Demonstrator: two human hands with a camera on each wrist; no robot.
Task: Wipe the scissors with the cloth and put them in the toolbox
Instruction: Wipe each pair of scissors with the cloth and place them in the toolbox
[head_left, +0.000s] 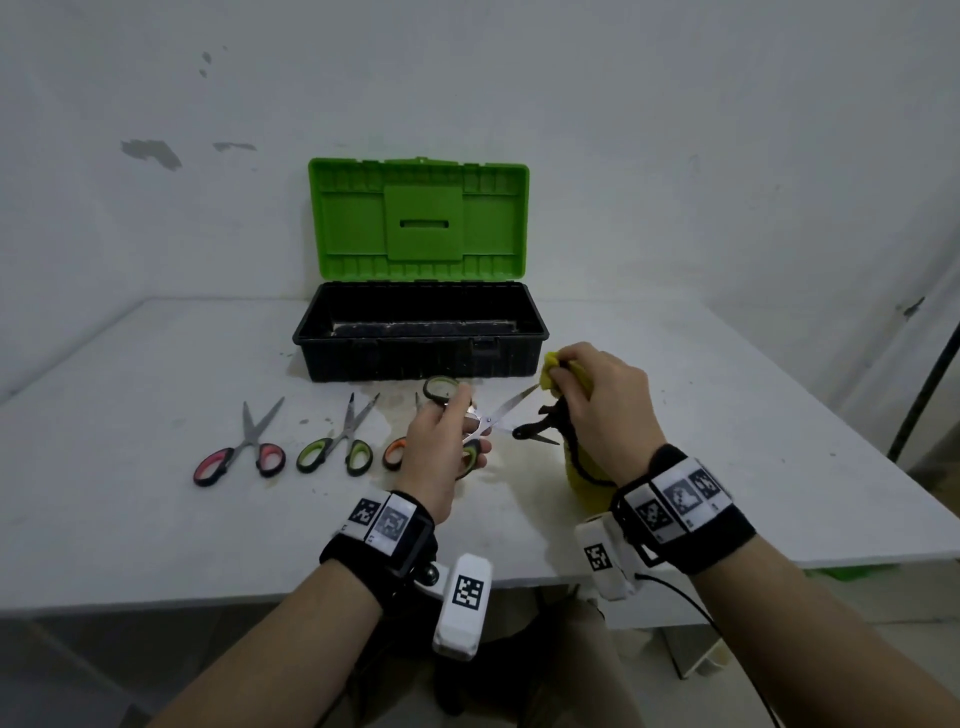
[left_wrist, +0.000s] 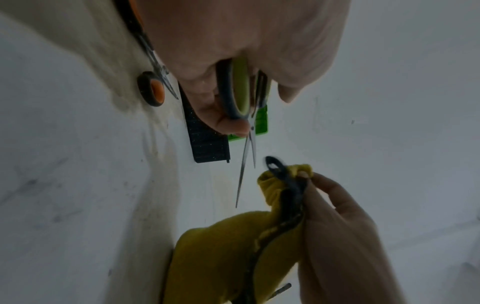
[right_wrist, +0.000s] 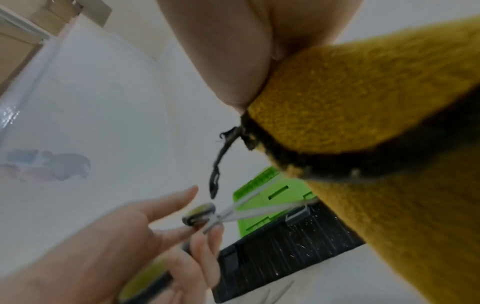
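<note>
My left hand (head_left: 447, 431) grips green-handled scissors (head_left: 506, 408) by the handles, above the table, with the blades slightly spread and pointing right. My right hand (head_left: 571, 366) pinches a yellow cloth (head_left: 584, 478) with black trim. The bunched top of the cloth sits at the tip of the upper blade and the rest hangs down to the table. In the left wrist view the scissors (left_wrist: 240, 92) point towards the cloth (left_wrist: 228, 246). The toolbox (head_left: 395, 358) stands open behind, with a black base and a raised green lid (head_left: 418, 218).
Pink-handled scissors (head_left: 240, 457) and another green-handled pair (head_left: 337, 447) lie in a row on the white table (head_left: 156, 519), left of my hands. Orange-handled scissors (head_left: 395, 452) lie partly hidden behind my left hand. A wall rises just behind the toolbox.
</note>
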